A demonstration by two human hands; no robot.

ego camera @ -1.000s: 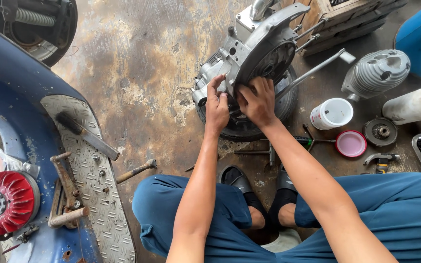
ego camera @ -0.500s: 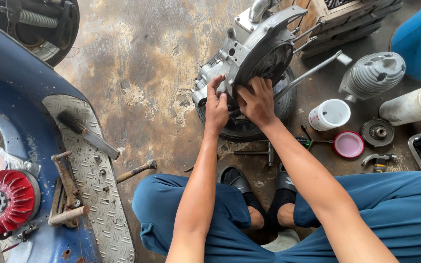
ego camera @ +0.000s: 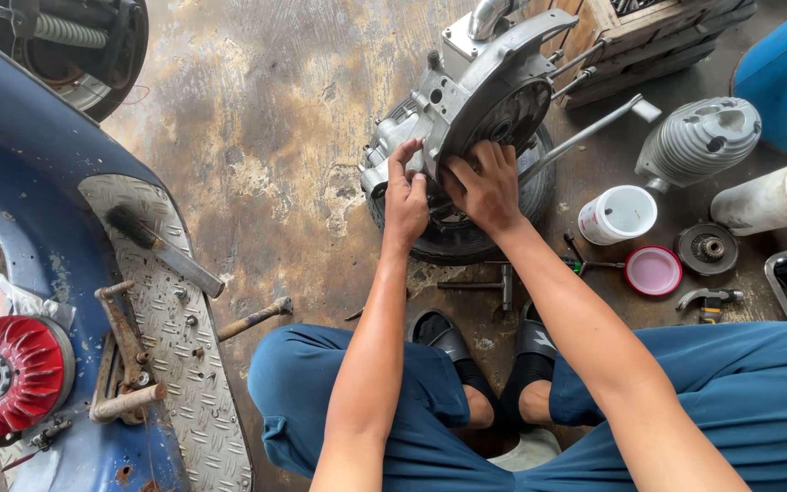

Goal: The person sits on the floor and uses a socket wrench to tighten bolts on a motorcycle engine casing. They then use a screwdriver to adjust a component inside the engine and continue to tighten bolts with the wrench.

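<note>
A grey metal engine casing (ego camera: 480, 87) rests on a small black tyre (ego camera: 539, 187) on the stained concrete floor. My left hand (ego camera: 405, 196) presses against the casing's lower left edge, fingers curled on it. Beside it, my right hand (ego camera: 483, 187) has its fingers spread over the round opening in the casing, touching its rim. Whether a small part sits between the fingers is hidden. I sit with my legs in blue trousers, my feet in black sandals (ego camera: 448, 337) just below the tyre.
A blue scooter body (ego camera: 38, 237) with a checker-plate footboard and a red fan wheel (ego camera: 6, 374) lies left. A hammer (ego camera: 161, 251) rests on it. To the right stand a white tub (ego camera: 617, 214), pink lid (ego camera: 653, 271), finned cylinder (ego camera: 699, 137), tools and a wooden pallet (ego camera: 649, 32).
Both hands stay on the casing; the fingers have shifted slightly along its lower rim. The view has hardly moved.
</note>
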